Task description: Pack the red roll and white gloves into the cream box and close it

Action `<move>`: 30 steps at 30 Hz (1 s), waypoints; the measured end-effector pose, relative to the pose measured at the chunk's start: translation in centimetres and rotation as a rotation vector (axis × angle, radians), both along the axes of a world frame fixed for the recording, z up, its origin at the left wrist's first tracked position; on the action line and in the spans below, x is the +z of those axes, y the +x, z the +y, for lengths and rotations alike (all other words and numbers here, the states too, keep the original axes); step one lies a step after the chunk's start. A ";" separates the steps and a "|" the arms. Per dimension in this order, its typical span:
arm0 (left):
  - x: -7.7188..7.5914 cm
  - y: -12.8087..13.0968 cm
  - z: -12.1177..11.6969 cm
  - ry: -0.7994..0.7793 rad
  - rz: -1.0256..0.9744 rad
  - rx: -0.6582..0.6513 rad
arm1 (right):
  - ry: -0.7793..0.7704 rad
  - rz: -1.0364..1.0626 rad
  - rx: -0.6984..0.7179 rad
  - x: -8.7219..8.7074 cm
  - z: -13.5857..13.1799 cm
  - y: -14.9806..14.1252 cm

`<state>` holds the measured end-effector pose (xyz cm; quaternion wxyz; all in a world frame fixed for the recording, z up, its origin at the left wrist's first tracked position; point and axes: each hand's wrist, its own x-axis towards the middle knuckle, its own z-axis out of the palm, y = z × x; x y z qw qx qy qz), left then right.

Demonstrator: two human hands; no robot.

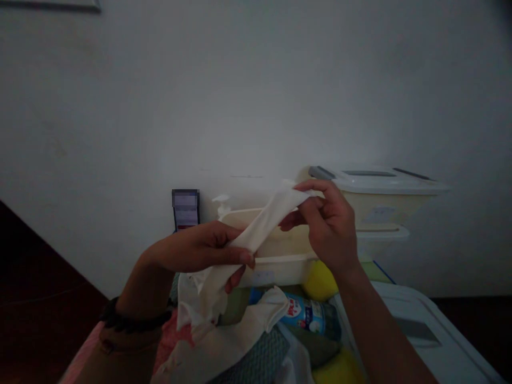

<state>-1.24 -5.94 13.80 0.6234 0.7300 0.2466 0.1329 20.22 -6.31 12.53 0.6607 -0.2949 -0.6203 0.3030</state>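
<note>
A soft white garment is stretched slantwise between my two hands, its narrow, sleeve-like length running up to the right. My left hand grips this length lower down, thumb on top and fingers beneath. At the upper end, my right hand pinches the edge between thumb and fingers. The rest of the white cloth hangs down below my left hand and spreads over the pile in front of me. Behind the stretched part, a cream open bin is partly covered by the cloth and my hands.
A blue-labelled bottle lies below the bin, near a yellow object. A phone and a white pump top stand by the wall. Lidded boxes are stacked at right; another white lid lies nearer.
</note>
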 end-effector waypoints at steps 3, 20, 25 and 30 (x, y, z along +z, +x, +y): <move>-0.1 0.1 0.3 -0.005 0.000 -0.019 | -0.038 0.119 -0.033 0.1 0.7 0.6; -2.2 0.6 1.6 0.013 0.108 0.032 | 0.070 0.297 -0.294 -0.5 3.3 3.7; -2.2 0.2 1.7 0.046 0.134 0.032 | 0.006 0.248 -0.189 0.1 3.0 4.2; -1.7 0.1 1.2 -0.020 0.052 -0.031 | -0.163 0.190 0.019 1.3 1.0 3.1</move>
